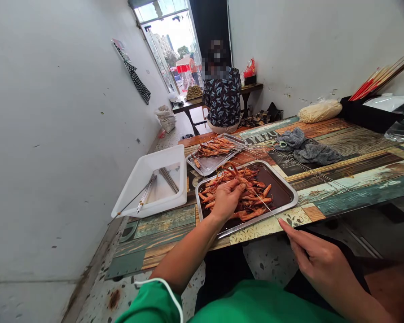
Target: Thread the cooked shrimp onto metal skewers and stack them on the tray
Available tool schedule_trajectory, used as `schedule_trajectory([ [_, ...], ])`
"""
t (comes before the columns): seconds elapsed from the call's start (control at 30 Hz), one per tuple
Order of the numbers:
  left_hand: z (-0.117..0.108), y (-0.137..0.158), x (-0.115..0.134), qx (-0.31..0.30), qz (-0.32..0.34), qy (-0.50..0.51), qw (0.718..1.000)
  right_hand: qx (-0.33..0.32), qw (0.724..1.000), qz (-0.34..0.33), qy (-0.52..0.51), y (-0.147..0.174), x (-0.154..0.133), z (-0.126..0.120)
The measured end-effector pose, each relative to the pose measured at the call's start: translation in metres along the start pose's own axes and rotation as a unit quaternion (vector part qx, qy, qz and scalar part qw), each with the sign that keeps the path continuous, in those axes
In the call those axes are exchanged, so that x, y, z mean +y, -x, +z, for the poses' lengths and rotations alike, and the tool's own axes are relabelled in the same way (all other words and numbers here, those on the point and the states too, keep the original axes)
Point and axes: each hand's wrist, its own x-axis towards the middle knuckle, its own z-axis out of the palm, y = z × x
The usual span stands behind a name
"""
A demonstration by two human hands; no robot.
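Note:
My left hand is closed over the near metal tray, pinching a thin, orange-brown duck tongue. In my right hand, at the table's front edge, is the end of a thin metal skewer. The skewer slants up and left to the piece at my left fingertips; how far it goes in is hidden. Many similar loose pieces lie in dark brown liquid in the near tray. Just behind it, a second metal tray holds skewered pieces, their metal shafts pointing right.
Left of the trays stands a white plastic tub with metal skewers. Grey cloths and loose skewers lie to the right. Farther back are a pale bagged bundle and a black box. Another person sits beyond.

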Motion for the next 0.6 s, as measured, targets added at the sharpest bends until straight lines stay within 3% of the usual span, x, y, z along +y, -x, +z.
schedule_trajectory([
  [0.6,-0.0003,0.0021,0.0016,-0.034,0.011,-0.020,0.999,-0.035,0.999,0.006,-0.015,0.0064,0.0076,-0.0094],
])
